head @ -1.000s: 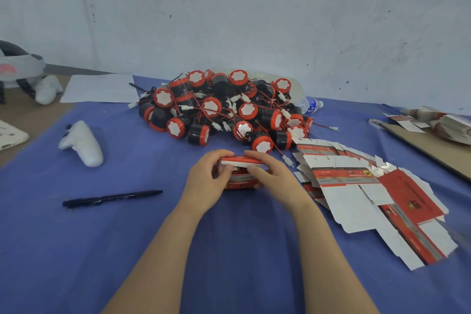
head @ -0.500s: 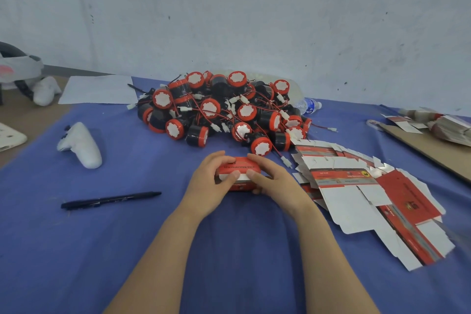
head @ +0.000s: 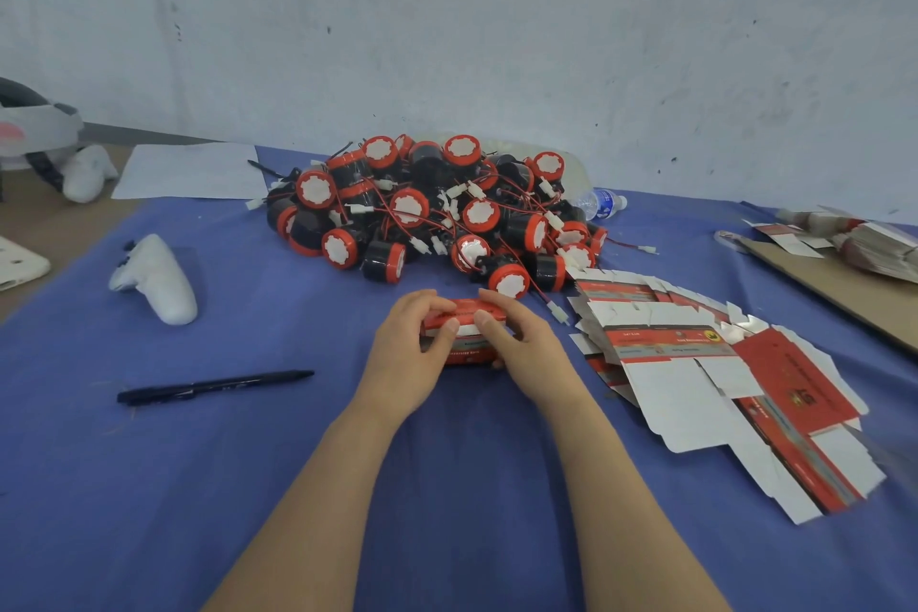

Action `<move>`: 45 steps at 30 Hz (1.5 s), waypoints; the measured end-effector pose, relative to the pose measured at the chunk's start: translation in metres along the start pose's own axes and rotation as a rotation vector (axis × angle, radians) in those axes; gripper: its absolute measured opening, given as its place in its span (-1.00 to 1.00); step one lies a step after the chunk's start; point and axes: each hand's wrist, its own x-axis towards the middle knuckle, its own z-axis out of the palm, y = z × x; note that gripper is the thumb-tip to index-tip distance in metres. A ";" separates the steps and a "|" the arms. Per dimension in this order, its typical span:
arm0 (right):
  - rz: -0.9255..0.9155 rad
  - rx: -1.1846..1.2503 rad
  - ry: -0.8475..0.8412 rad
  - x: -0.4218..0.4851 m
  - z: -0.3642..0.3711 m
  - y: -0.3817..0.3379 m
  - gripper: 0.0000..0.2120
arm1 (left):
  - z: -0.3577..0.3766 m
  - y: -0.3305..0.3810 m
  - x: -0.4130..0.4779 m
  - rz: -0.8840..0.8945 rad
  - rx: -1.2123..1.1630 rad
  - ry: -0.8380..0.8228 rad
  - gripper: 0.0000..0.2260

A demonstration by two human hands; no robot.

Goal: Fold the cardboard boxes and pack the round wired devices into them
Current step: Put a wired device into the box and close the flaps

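Observation:
A small red and white cardboard box [head: 464, 344] stands on the blue cloth at the centre. My left hand [head: 408, 350] grips its left side, fingers curled over the red top flap. My right hand [head: 526, 345] grips its right side, thumb on the front near the flap edge. Whatever is inside the box is hidden. Behind it lies a heap of round black and red wired devices [head: 437, 209]. To the right, several flat unfolded boxes [head: 695, 363] lie fanned out.
A black pen [head: 213, 385] lies at the left, with a white controller [head: 159, 278] behind it. A sheet of paper [head: 189, 169] and a headset [head: 30, 134] sit at the far left. A water bottle [head: 601, 203] lies behind the heap. A cardboard board [head: 839, 283] carries more flat boxes at the right.
The top flap stood partly open with its white inside showing; my hands have pushed it down, and the red lid now lies shut on the box.

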 end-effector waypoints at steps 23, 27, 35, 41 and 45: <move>0.227 0.098 0.112 0.005 0.019 -0.002 -0.71 | 0.027 0.006 0.005 -0.482 -0.386 0.145 -0.39; 0.220 -0.023 0.131 0.001 0.023 -0.013 -0.72 | 0.026 0.012 0.005 -0.509 -0.286 0.107 -0.55; 0.157 0.271 0.325 -0.037 -0.012 -0.050 -0.74 | 0.019 0.077 -0.005 -0.249 -0.618 0.040 -0.63; -0.031 0.358 0.806 -0.132 -0.166 -0.098 -0.80 | 0.109 0.234 -0.027 -0.108 -0.909 -0.265 -0.68; -0.039 0.140 1.285 -0.254 -0.285 -0.124 -0.84 | 0.201 0.371 -0.095 -0.026 -0.905 -0.647 -0.64</move>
